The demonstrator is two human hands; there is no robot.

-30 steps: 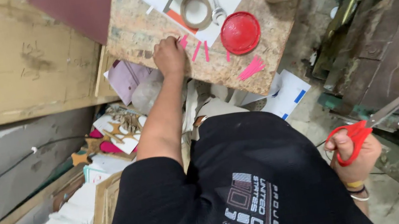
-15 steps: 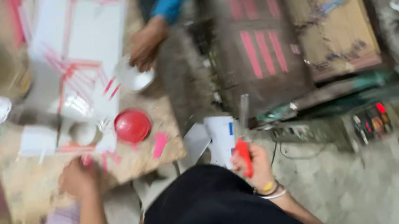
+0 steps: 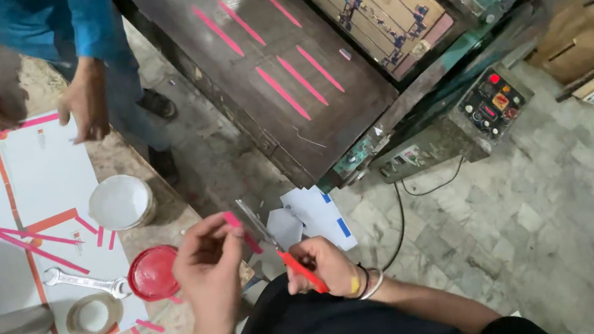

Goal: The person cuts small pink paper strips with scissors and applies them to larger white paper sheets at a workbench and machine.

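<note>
My right hand (image 3: 325, 266) grips red-handled scissors (image 3: 278, 249), their metal blades pointing up and to the left. My left hand (image 3: 206, 273) pinches a short pink strip (image 3: 242, 231) right beside the blades. Both hands hover past the edge of a wooden worktable (image 3: 171, 322). On the table lie a white sheet (image 3: 38, 184) with orange and pink strips, a red lid (image 3: 153, 273), a wrench (image 3: 84, 280), a tape roll (image 3: 93, 316) and a white tub (image 3: 121, 203).
Another person in a blue top stands at the table's far side, hands (image 3: 84, 101) on the sheet. A dark board (image 3: 273, 67) with pink strips and a machine with a control panel (image 3: 492, 104) stand ahead. Paper scraps (image 3: 317, 215) lie on the tiled floor.
The view swung from the table toward the machine. My right hand brought the scissors in from the side, and my left hand left the table and now holds a pink strip.
</note>
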